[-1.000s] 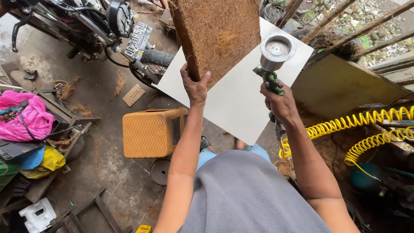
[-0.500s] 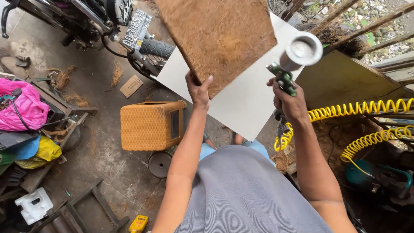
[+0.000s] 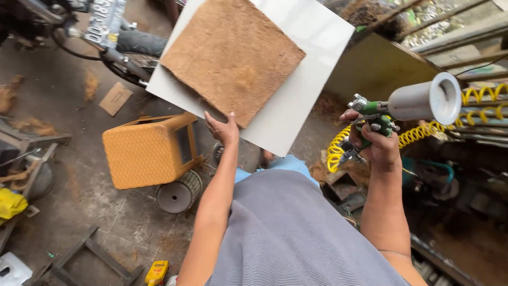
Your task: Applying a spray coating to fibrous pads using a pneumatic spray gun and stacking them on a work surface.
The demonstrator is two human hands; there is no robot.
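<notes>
Orange plastic stool (image 3: 148,153) on its side far left; my left hand (image 3: 223,130), fingers spread and gripping nothing, now just touches the near edge of the brown fibre mat (image 3: 233,55). Mat was up on edge a second ago, now lies flat on the white board (image 3: 301,100), so face is exposed. Right hand (image 3: 377,140) clamped on the green spray gun (image 3: 402,108), swung off to the right, clear of the mat.

Grey ribbed shirt; blue trousers; bare forearms
</notes>
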